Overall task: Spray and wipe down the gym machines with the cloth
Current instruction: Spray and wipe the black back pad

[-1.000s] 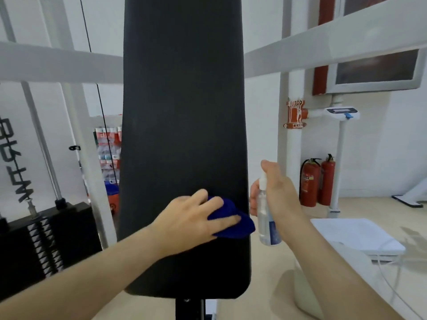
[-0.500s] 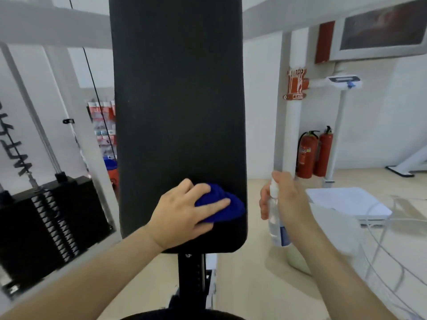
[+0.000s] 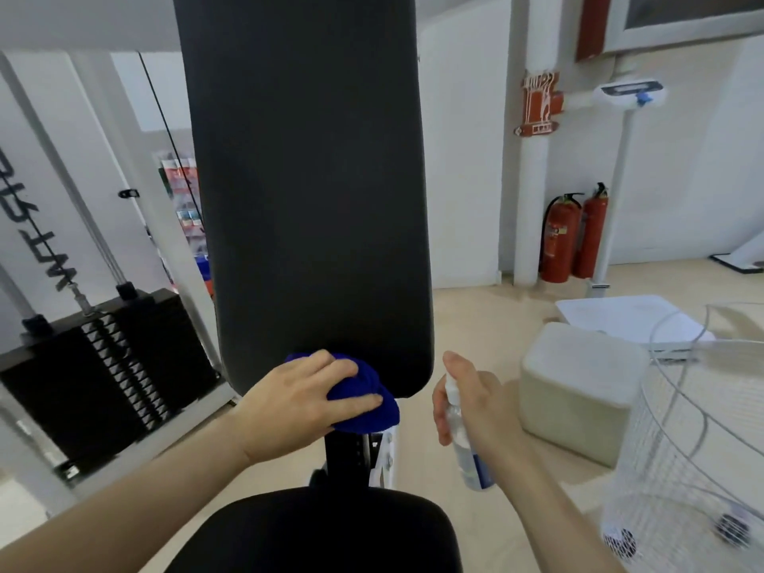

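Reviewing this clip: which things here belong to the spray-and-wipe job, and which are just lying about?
Job in hand:
blue cloth, gripped by the left hand
spray bottle, held in the right hand
back pad
seat pad

Lying about:
fire extinguishers
weight stack
wire basket
pale block

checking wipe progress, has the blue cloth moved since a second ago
Yes. The left hand has slid the blue cloth down the back pad; it sat above the pad's lower edge, now it hangs past it.
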A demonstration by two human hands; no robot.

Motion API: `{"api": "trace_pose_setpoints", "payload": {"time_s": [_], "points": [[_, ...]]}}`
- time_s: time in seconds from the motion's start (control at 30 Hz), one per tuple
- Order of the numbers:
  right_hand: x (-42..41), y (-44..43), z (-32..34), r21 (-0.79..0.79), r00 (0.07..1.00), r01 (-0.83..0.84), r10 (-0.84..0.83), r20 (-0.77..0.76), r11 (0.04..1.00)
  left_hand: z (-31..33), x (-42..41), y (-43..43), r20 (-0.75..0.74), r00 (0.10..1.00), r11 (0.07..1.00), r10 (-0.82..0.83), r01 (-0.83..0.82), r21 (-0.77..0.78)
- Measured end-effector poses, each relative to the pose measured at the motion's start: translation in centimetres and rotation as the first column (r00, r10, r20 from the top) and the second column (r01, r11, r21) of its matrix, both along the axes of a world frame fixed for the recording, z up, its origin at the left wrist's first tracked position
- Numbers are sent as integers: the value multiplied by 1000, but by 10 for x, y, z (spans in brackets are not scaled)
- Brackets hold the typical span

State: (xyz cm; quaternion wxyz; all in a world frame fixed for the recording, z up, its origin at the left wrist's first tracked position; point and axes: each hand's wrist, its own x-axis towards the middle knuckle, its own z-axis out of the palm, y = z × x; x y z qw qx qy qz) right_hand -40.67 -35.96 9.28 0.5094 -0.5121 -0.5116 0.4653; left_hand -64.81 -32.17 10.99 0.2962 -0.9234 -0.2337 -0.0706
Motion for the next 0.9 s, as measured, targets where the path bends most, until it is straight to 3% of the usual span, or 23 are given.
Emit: {"api": "trace_pose_setpoints", "payload": {"time_s": [0.1,0.23,0.3,0.37,0.43,0.5,0.6,0.67,0.8,0.9], "points": [[-1,0,-3,-4,999,0,0,-42,1000,-12,18,-2,-134,990,998,-50,54,26],[0,0,-4,57,995,52,-47,-83,997,12,53,22,-87,977,960,-194,208,187],[1,-2,-1,85,994,68,-60,-89,994,57,69,45,223,963,957,-152,87,278],[0,-1,2,96,996,55,-48,-75,994,120,78,70,629,777,937,11,-229,265],[-1,1,8,109,998,37,-31,-63,993,162,81,84,783,601,885,159,-438,156],[-1,4,17,128,998,41,-35,-52,991,156,83,82,751,636,878,178,-447,171],[0,9,30,134,994,80,-68,-89,988,77,77,53,544,835,940,80,-246,238],[-1,12,33,151,992,94,-79,-103,984,27,63,36,400,916,962,25,-131,240],[-15,12,27,136,996,62,-53,-75,989,-7,40,18,117,993,980,-1,-22,198],[-37,13,30,94,997,-4,12,-82,996,-8,9,15,135,988,970,73,-101,220]]}}
